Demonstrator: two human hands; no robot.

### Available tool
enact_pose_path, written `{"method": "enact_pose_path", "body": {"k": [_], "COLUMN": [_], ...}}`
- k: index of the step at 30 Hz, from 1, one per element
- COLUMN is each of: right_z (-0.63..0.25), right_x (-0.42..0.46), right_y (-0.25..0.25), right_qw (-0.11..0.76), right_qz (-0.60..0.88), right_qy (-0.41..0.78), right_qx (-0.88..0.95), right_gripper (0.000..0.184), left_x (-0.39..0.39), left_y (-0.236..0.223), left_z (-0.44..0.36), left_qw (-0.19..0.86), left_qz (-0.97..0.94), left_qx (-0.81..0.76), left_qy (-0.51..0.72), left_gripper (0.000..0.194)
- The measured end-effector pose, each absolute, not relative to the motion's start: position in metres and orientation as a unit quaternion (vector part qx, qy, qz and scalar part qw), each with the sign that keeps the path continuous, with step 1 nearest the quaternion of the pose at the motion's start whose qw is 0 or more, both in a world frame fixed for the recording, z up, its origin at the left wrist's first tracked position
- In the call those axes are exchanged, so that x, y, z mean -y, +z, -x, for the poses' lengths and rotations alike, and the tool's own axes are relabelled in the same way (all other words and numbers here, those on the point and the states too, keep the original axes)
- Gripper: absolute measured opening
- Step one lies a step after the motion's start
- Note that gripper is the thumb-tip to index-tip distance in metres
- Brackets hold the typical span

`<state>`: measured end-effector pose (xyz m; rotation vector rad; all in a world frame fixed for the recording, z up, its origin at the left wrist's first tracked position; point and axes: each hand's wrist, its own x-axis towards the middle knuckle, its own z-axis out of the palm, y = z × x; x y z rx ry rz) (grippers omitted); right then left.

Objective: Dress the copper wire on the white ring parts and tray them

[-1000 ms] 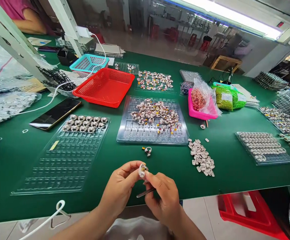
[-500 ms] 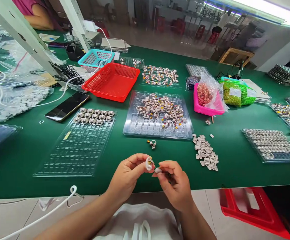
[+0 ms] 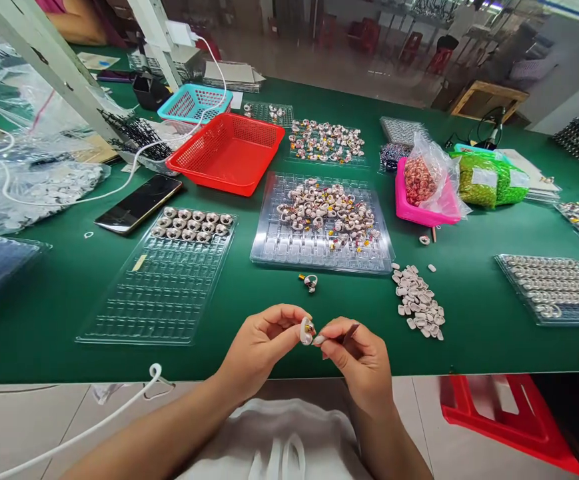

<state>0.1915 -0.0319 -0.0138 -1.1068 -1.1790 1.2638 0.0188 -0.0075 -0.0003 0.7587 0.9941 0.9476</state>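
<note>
My left hand (image 3: 264, 343) pinches a small white curved earphone shell (image 3: 305, 331) with a yellow-gold flex piece on its right side. Close against it, my right hand (image 3: 364, 360) is closed, a small pale oval cap (image 3: 319, 340) at its thumb and fingertip. A dark brown stick-like piece (image 3: 352, 331) shows between the right fingers; its lower part is hidden. Just beyond both hands lies another earphone shell (image 3: 311, 283) with a gold tab. To the right is a loose pile of pale oval caps (image 3: 419, 303).
A clear tray (image 3: 144, 313) at left bears rows of shells. Stacked trays (image 3: 269, 250) in the middle carry heaped parts. Behind stand a red basket (image 3: 229, 157), a blue basket (image 3: 194, 100) and a pink basket (image 3: 422, 215). A phone (image 3: 139, 203) lies left; a filled tray (image 3: 549, 287) right.
Both hands have shifted slightly right in view, along with the scene. The cap in my right fingers is now nearer the shell, and the brown piece shows more plainly.
</note>
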Motion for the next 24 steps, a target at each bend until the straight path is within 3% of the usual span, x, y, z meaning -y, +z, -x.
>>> {"method": "enact_pose_path", "body": {"k": [10,24], "right_z": [-0.19,-0.185], "right_x": [0.028,0.029], "right_y": [-0.021,-0.025], "right_qw": [0.526,0.578], "right_qz": [0.415,0.38], "right_qy": [0.508,0.506], "right_qx": [0.542,0.515], "right_gripper": [0.009,0.024], "left_x": [0.012,0.018], "left_y": [0.005,0.004], "left_z": [-0.021,-0.021], "left_qw": [0.676,0.562], "left_qz": [-0.37,-0.469], "left_qx": [-0.465,-0.474], "left_qy": [0.436,0.489], "left_gripper": [0.01,0.008]}}
